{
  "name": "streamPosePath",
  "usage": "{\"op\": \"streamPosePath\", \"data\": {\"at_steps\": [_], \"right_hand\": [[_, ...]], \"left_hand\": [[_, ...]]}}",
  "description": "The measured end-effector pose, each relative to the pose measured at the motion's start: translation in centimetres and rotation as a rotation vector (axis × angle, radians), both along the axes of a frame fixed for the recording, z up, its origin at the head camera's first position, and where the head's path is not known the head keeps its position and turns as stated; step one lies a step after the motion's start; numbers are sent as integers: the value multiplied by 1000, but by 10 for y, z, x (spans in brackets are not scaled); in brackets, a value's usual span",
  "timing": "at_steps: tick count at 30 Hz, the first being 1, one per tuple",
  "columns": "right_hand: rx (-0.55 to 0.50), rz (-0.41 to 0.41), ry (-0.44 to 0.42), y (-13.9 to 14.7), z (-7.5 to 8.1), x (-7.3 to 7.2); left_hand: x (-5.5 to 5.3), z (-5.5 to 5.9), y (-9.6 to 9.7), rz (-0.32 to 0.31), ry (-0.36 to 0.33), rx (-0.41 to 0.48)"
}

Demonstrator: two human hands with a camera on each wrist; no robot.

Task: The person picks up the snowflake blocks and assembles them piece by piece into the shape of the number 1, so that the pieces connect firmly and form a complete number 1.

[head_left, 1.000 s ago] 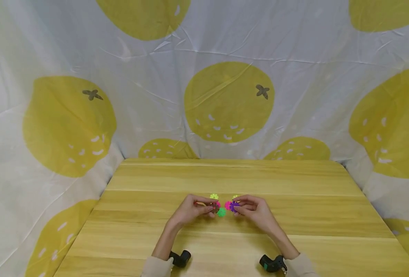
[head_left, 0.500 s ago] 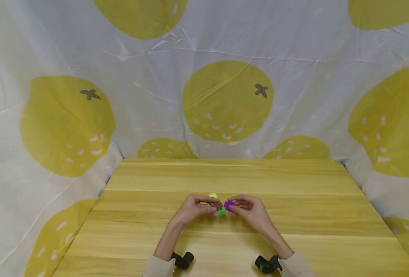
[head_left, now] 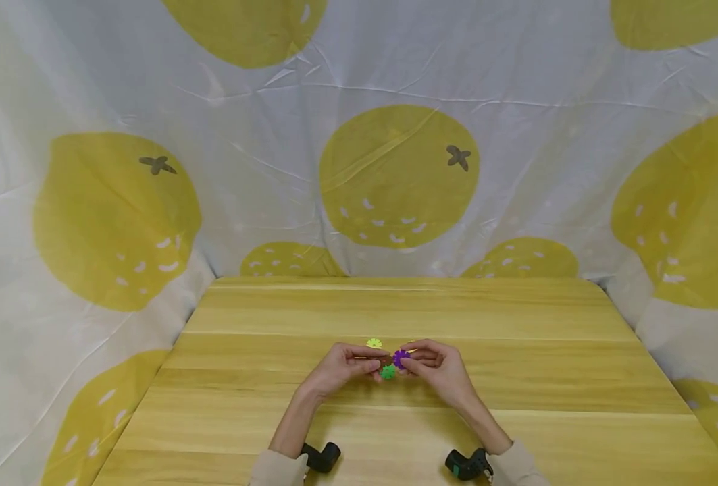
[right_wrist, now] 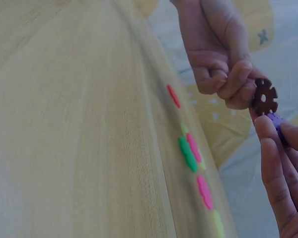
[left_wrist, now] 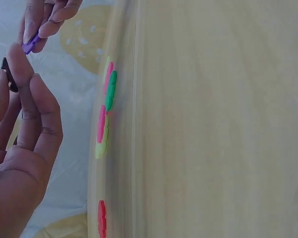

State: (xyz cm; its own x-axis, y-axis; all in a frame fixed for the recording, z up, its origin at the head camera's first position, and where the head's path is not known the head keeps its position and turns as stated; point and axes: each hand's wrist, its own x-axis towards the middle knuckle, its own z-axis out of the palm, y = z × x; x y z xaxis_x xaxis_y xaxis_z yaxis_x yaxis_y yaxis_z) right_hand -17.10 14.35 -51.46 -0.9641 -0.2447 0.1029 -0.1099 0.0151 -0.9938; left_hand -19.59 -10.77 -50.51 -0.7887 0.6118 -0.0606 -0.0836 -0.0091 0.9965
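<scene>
My left hand (head_left: 340, 368) pinches a brown notched snowflake disc (right_wrist: 264, 96) between thumb and fingers. Opposite it, my right hand (head_left: 444, 371) pinches a purple snowflake disc (head_left: 400, 358) by its near side. The two discs stand edge to edge above the table, the brown one turned almost edge-on in the head view. Whether their notches interlock, I cannot tell. Below the hands lie a green disc (left_wrist: 111, 90), two pink discs, one of them a pink disc (right_wrist: 204, 192) nearer my right hand, and a yellow disc (head_left: 373, 343).
A red disc (left_wrist: 102, 218) lies on the wooden table (head_left: 456, 310), apart from the group on the left. Another yellow disc (right_wrist: 218, 224) lies on the right side. A lemon-print cloth (head_left: 261, 148) hangs behind the table. Each wrist carries a black camera mount.
The right hand has moved left with the purple disc, closing the gap to the brown one. The left hand has shifted slightly right, and the brown disc has tilted from face-on to nearly edge-on.
</scene>
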Motion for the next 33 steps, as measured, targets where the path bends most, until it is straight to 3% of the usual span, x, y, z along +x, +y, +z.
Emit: {"op": "streamPosePath", "data": {"at_steps": [8,15,20,25,33], "right_hand": [[-34,-9,28,-1,-4,1],[-46,49,9,-1,-8,2],[-50,-5,23,0,-7,3],[-80,12,36,-1,-7,2],[-102,-2,38,-3,-5,2]], "left_hand": [[3,3,2,-4,-5,-33],[3,4,4,31,19,-33],[4,3,5,69,-6,-15],[4,2,6,88,-23,-7],[4,3,7,69,-41,11]]}}
